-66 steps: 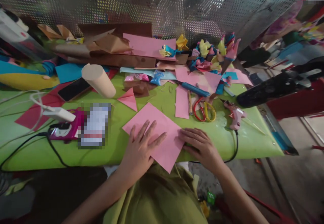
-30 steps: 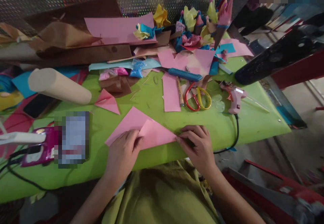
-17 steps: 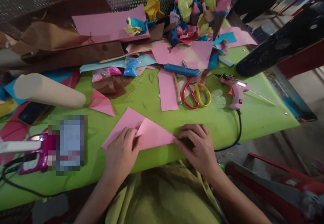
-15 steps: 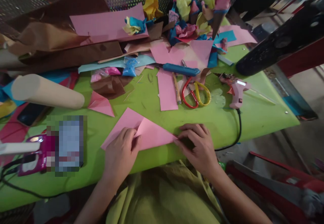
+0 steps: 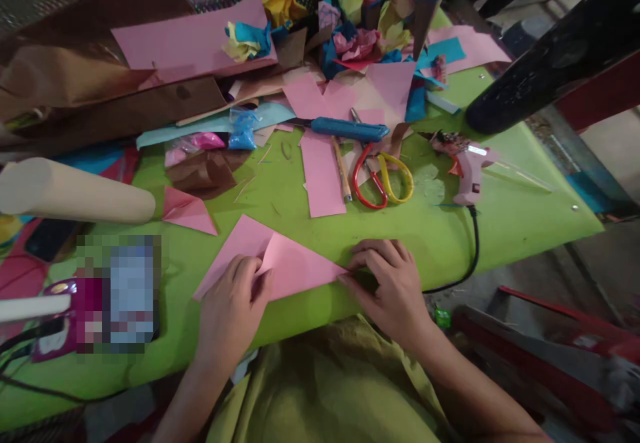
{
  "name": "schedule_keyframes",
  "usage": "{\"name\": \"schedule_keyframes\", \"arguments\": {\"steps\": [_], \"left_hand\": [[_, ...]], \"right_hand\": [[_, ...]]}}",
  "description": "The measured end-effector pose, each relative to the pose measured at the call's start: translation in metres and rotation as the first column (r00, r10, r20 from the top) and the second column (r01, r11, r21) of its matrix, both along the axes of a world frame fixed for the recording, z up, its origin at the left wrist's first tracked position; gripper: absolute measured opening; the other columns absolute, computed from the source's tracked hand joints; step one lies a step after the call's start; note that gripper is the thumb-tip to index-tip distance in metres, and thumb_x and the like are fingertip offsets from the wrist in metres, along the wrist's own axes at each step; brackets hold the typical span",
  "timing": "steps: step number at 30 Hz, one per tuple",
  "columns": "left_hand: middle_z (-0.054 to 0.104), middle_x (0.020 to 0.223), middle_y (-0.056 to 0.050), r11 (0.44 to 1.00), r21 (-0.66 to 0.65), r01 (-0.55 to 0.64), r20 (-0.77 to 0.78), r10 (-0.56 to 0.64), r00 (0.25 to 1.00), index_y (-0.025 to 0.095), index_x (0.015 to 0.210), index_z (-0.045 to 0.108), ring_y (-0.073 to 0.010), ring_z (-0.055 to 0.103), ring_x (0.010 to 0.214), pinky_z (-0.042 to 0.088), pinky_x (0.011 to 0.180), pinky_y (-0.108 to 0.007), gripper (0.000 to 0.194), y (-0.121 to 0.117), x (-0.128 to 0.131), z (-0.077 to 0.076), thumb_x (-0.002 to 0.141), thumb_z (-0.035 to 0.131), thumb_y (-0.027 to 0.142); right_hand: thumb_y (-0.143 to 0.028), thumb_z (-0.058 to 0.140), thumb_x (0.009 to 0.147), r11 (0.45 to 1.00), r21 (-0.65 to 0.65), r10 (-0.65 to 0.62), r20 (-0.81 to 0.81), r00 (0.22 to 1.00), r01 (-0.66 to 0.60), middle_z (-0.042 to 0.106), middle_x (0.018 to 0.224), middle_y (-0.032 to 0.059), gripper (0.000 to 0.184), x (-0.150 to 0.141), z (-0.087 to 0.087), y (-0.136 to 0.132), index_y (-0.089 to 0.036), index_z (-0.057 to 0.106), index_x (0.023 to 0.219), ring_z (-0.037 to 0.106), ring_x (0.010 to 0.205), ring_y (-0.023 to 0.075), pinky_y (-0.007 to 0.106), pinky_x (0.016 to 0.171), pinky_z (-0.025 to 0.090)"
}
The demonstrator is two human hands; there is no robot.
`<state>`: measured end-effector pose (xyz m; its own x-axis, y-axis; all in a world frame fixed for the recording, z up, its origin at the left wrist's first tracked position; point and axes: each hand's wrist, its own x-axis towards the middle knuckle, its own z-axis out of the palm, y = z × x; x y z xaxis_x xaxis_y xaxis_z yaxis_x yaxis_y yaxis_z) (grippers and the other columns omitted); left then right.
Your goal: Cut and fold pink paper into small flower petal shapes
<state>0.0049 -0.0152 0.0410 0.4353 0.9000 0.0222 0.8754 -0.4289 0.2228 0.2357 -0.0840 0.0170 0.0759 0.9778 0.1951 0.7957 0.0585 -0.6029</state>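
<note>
A pink sheet of paper [image 5: 295, 264], partly folded over, lies at the near edge of the green table [image 5: 400, 219]. My left hand [image 5: 237, 296] is closed on the paper's raised flap, thumb and fingers together near its middle. At the paper's pointed right corner, my right hand [image 5: 387, 283] pinches the tip between thumb and fingertips. A smaller folded pink paper piece [image 5: 189, 211] rests beyond my left hand. Scissors [image 5: 383, 179] with one red and one yellow handle lie farther back, near a pencil [image 5: 343, 169] and a blue cutter [image 5: 347, 128].
A pink glue gun [image 5: 470, 173] stands at right, its black cord [image 5: 474, 249] running to the near edge. A beige tube [image 5: 75, 189] and a pixelated device [image 5: 131, 293] are at left. Crumpled paper flowers [image 5: 357, 43] and brown paper [image 5: 130, 106] fill the back.
The view has shifted slightly, so most things on the table appear farther left. Both hands keep nearly the same hold on the pink paper.
</note>
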Motion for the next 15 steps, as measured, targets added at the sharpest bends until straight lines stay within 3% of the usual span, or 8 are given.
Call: {"name": "schedule_keyframes", "arguments": {"steps": [15], "left_hand": [[0.062,0.077,-0.002,1.000,0.004,0.011,0.008,-0.011,1.000,0.021,0.083,0.053,-0.0171,0.060,0.070,0.043,0.062,-0.027,0.018,0.0022,0.0006,0.0008,0.094,0.044,0.032]], "right_hand": [[-0.030,0.060,0.090,1.000,0.010,0.013,-0.011,1.000,-0.013,0.066,0.096,0.0066,0.011,0.0016,-0.0007,0.0011,-0.021,0.061,0.083,0.056,0.089,0.0231,0.037,0.077,0.040]]}}
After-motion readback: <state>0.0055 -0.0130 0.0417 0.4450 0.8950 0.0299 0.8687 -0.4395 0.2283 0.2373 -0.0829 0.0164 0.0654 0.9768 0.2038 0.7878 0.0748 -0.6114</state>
